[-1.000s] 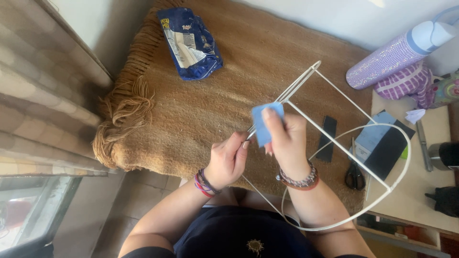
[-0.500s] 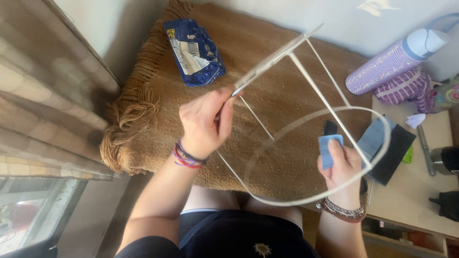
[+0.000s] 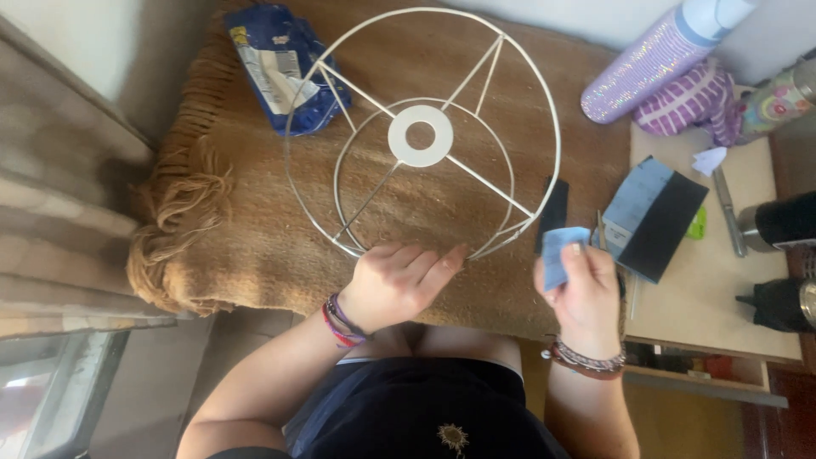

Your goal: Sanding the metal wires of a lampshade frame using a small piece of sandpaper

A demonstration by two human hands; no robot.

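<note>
A white wire lampshade frame [image 3: 422, 134] stands upright on a brown woven cloth [image 3: 255, 246], its round rings and centre washer facing the camera. My left hand [image 3: 399, 283] grips the frame's near lower rim. My right hand [image 3: 582, 285] holds a small light-blue square of abrasive paper [image 3: 558, 252] just right of the frame, apart from the wire.
A blue snack packet [image 3: 276, 68] lies behind the frame at the left. A glittery purple bottle [image 3: 654, 59] and a purple striped cloth [image 3: 693, 102] sit at the back right. A blue and black sanding block [image 3: 650, 217], a knife [image 3: 727, 208] and dark cups [image 3: 778, 225] rest on the pale side table.
The frame has been turned from tilted on its side to upright, rings facing the camera. My left hand moved down to its near rim; my right hand stays right with the blue paper.
</note>
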